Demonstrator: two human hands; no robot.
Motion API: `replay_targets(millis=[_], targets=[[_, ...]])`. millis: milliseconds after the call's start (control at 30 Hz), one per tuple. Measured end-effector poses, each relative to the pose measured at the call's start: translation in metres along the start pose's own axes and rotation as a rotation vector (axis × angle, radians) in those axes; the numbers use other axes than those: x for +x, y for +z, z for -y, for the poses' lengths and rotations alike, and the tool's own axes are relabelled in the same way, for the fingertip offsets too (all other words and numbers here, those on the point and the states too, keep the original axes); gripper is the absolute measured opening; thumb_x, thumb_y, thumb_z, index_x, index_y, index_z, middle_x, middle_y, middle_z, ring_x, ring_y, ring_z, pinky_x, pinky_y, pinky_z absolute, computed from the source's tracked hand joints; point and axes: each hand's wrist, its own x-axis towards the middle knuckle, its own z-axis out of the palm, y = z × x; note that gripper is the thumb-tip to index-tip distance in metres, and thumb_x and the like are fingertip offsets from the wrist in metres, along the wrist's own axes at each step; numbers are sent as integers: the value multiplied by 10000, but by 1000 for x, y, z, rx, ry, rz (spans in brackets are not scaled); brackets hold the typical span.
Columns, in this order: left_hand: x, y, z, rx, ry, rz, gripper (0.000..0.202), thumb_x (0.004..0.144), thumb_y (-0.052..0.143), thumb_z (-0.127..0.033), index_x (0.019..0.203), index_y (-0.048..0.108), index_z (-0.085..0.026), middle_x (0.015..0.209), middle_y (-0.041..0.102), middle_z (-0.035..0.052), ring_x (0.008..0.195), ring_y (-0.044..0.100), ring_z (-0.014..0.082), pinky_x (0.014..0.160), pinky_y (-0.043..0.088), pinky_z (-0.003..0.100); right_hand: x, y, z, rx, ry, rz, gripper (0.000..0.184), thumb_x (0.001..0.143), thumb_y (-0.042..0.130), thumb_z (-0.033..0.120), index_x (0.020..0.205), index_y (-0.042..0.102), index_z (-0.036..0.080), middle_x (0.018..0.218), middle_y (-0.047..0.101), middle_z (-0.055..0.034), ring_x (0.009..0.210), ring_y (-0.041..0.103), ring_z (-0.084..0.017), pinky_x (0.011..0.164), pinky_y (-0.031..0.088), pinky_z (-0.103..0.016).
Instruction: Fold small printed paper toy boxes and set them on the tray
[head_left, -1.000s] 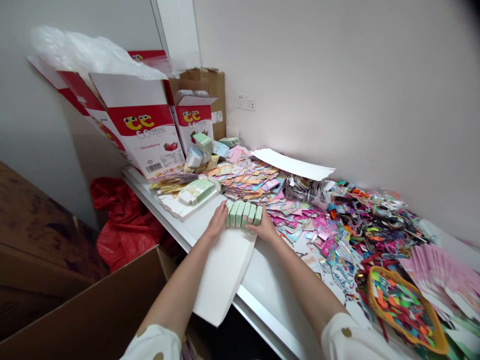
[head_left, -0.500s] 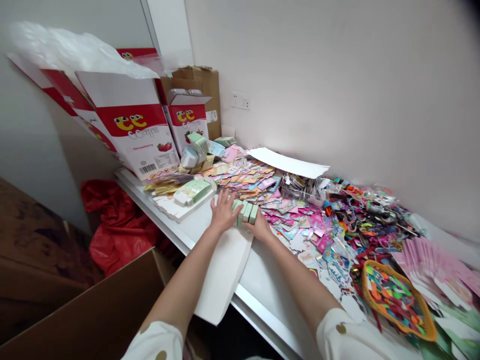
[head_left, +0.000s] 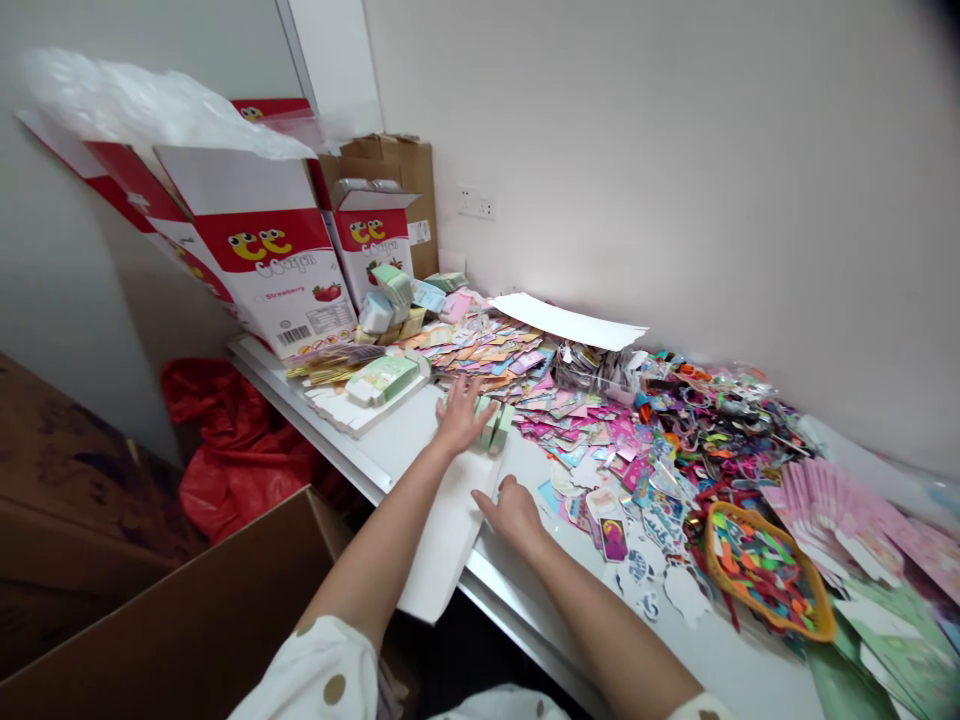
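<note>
Green boxes (head_left: pixel 496 428), stood on edge in a short row that runs crosswise to my forearms, sit on the table (head_left: pixel 405 445) at the far end of the white card sheet (head_left: pixel 442 545), just short of the heap of coloured cards (head_left: pixel 495 355). My left hand (head_left: pixel 463 415) lies on the row, fingers spread flat and gripping nothing. My right hand (head_left: pixel 514 512) is nearer me, loosely curled at the sheet's right edge, and I cannot tell whether it pinches it.
</note>
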Motion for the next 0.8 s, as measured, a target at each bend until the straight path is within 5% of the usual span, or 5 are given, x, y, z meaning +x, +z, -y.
replay_targets(millis=[67,167,300,533,800], targets=[[-12,-17,16,47,-147,-49,549,895,286,-495,1340,382,-188,1372,424,151,1305,323,279,1042,241,463,-10,4,-3,-23,6,40,456,823,462,528,931,585,103,922,669,-202,886,637,-310,723,453,-356],[-44,-37,50,173,-379,179,534,881,293,-474,1252,475,-137,1199,569,186,1148,498,318,942,354,458,-16,10,-5,-32,-26,88,420,823,464,508,889,616,122,911,678,-182,855,645,-291,693,456,-341],[-93,-41,77,153,-436,348,376,768,508,-358,1062,606,-145,1076,647,162,1013,592,298,818,439,358,-21,17,-2,-57,-78,62,283,824,463,295,977,611,107,941,683,-160,870,646,-272,694,454,-319],[-145,-26,68,21,-499,402,114,697,481,-198,700,590,-162,780,691,104,775,655,244,644,453,288,-2,0,-6,-235,-118,61,278,799,427,118,1003,614,102,968,679,-169,889,647,-264,684,447,-305],[-142,-4,49,-167,-615,394,207,807,372,-204,747,566,-165,679,693,33,542,638,129,525,451,211,69,-17,1,-304,-225,68,264,816,445,99,988,641,139,1017,663,-171,946,622,-264,730,440,-321]])
